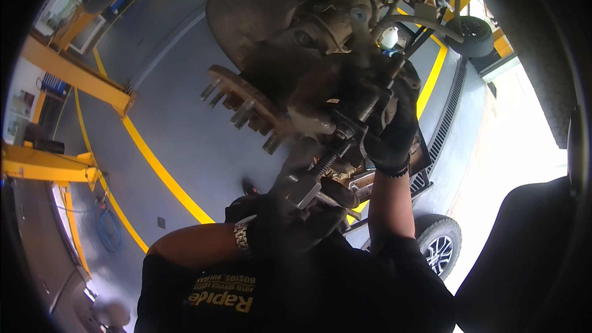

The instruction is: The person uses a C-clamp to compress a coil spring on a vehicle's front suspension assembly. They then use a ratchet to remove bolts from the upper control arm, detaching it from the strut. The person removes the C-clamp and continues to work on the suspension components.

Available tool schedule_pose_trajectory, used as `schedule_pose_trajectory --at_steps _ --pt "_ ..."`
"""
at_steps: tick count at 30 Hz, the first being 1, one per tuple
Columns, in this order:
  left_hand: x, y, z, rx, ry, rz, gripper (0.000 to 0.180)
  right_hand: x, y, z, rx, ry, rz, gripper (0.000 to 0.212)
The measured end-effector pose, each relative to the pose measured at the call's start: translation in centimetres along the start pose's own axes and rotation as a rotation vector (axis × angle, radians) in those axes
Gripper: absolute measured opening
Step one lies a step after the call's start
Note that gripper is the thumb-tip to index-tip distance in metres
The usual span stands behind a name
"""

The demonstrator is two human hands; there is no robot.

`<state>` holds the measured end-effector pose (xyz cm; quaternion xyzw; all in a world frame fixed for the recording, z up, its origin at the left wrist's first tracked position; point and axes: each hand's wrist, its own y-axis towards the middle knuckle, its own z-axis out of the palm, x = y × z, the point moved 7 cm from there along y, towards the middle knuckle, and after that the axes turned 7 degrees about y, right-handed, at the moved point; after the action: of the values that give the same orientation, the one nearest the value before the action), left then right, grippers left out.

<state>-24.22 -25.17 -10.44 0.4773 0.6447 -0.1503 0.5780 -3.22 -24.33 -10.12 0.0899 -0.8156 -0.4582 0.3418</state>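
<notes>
A dark metal screw press (324,165) with a coarse threaded rod and a blocky end runs slantwise against the underside of a raised vehicle's axle end. My left hand (290,225), in a black glove, is closed around the tool's lower end, by the block and the bar across it. Higher up, my right hand (398,129), also in a black glove, wraps the far side of the tool's frame. Its fingertips are partly hidden behind the metal. Just left of the tool is a rusty wheel hub (250,98) with several bare studs.
A round metal shield (237,21) hangs above the hub. Yellow lift arms (74,74) reach in from the left. A wheel (439,246) lies at lower right, another tyre (475,36) at upper right. A blue coiled hose (110,231) rests on the grey floor (179,129).
</notes>
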Motion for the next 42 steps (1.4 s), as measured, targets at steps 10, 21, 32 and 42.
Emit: schedule_pose_trajectory --at_steps 10,21,32,42 --pt "0.9 -1.6 -1.3 -0.243 0.022 -0.238 0.036 1.2 1.5 0.2 0.060 0.169 -0.045 0.074" --pt "-5.8 0.6 -5.2 -0.145 1.068 0.560 0.042 2.1 2.9 0.6 0.148 0.066 -0.064 0.072" --pt "1.6 -3.3 -4.7 0.022 0.079 -0.167 0.045 2.1 3.2 0.8 0.103 0.234 0.001 0.069" --pt "-0.7 -0.8 -2.9 -0.204 -0.553 -0.525 0.026 3.1 3.5 0.0 0.107 0.181 -0.105 0.073"
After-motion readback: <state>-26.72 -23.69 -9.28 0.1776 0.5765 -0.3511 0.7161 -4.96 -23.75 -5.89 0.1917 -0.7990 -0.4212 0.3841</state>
